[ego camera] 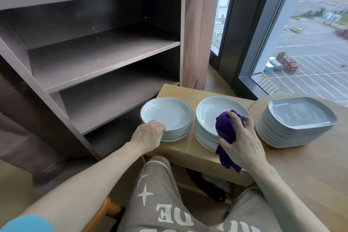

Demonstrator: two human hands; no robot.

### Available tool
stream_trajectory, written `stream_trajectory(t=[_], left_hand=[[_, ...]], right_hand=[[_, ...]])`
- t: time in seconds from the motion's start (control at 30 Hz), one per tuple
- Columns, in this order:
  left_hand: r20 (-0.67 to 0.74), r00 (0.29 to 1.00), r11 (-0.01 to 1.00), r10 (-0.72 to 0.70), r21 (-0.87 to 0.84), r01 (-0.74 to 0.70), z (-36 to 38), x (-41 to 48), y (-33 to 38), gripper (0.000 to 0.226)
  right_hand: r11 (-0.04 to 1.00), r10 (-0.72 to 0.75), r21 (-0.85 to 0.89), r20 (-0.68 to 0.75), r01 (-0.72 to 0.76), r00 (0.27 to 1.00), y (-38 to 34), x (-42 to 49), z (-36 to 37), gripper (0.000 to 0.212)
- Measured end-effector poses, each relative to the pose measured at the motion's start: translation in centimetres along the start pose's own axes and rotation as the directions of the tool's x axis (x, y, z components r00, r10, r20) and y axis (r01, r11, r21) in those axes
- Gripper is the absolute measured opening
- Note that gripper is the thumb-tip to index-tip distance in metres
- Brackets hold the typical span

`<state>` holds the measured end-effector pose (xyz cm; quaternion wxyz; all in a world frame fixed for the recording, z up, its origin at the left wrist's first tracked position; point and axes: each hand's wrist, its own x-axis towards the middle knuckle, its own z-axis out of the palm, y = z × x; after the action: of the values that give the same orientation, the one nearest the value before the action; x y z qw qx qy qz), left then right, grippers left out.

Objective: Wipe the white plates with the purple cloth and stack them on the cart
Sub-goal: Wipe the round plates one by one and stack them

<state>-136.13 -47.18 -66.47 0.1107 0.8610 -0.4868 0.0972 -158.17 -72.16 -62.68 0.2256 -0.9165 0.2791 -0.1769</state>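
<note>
Under gripping fingers of the left hand [148, 134]: rim of the left plate stack [167, 113]. Fingers of the right hand [243, 143] clench the purple cloth [225, 128].

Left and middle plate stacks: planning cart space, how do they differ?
The left stack is shorter, with fewer plates, than the middle stack. The left hand grips the left stack's near rim; the right hand holds the purple cloth on the middle stack's top plate. Both are round white plates on the wooden table.
</note>
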Motion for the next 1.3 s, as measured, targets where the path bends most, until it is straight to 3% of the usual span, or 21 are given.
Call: stream_trajectory(t=[0.2,0.43,0.57,0.7,0.83,0.93,1.3], left_hand=[[0.195,0.980,0.998,-0.025,-0.059,0.037,1.0,-0.6,0.6,0.037],[0.252,0.964,0.991,-0.084,0.120,0.055,1.1,0.9,3.2,0.051],[0.207,0.977,0.987,-0.056,-0.136,0.085,1.2,4.0,6.6,0.073],[0.298,0.950,0.944,-0.091,-0.279,0.178,2.2,7.7,8.4,0.086],[0.461,0.865,0.906,-0.196,-0.251,0.340,3.4,9.7,7.7,0.091],[0.531,0.817,0.899,-0.223,-0.212,0.384,3.7,10.1,7.0,0.092],[0.597,0.777,0.894,-0.199,-0.215,0.393,3.3,10.7,6.7,0.092]], right_hand=[[0.992,0.092,-0.082,0.013,-0.091,0.996,0.2,1.8,-0.4,0.057],[0.966,0.203,-0.164,0.011,-0.198,0.979,1.2,3.4,-1.3,0.050],[0.929,0.229,-0.316,0.078,-0.194,0.970,1.7,4.9,-0.8,0.053],[0.875,0.193,-0.473,0.155,-0.099,0.969,1.8,6.2,0.5,0.055],[0.843,0.201,-0.532,0.178,-0.077,0.963,2.0,7.1,1.4,0.049],[0.825,0.191,-0.561,0.166,-0.067,0.967,2.1,7.9,2.0,0.045],[0.848,0.086,-0.529,0.073,-0.034,0.994,2.7,12.5,4.6,0.037]])
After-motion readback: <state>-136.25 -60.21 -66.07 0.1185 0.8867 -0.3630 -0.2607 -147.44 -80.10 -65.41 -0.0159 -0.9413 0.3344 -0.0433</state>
